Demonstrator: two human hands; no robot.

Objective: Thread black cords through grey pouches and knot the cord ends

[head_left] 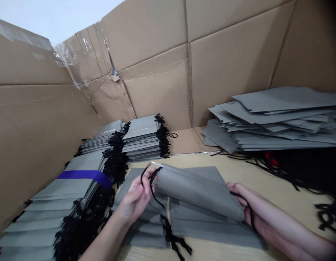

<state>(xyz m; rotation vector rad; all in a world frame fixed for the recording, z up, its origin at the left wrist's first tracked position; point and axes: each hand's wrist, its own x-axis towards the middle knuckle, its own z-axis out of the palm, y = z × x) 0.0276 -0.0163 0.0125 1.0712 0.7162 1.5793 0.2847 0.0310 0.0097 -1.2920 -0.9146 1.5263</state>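
A grey fabric drawstring bag (197,192) is stretched slantwise between my two hands, its near edge curled. My left hand (135,201) pinches its upper left corner, where a black cord (154,190) loops over the fingers. A thin pale strip (156,164) shows at the fingertips; I cannot make out what it is. The opposite end is gripped by my right hand (245,203), with black cord running across those fingers. Below lie more grey bags (211,228) in two piles side by side, with knotted cord ends (172,235) between them.
Stacks of corded grey bags (142,137) line the left and back; a purple band (85,176) crosses one. Loose grey bag pieces (279,123) are heaped at right, above a dark mass of black cords (301,174). Tall cardboard walls (157,83) enclose the tabletop.
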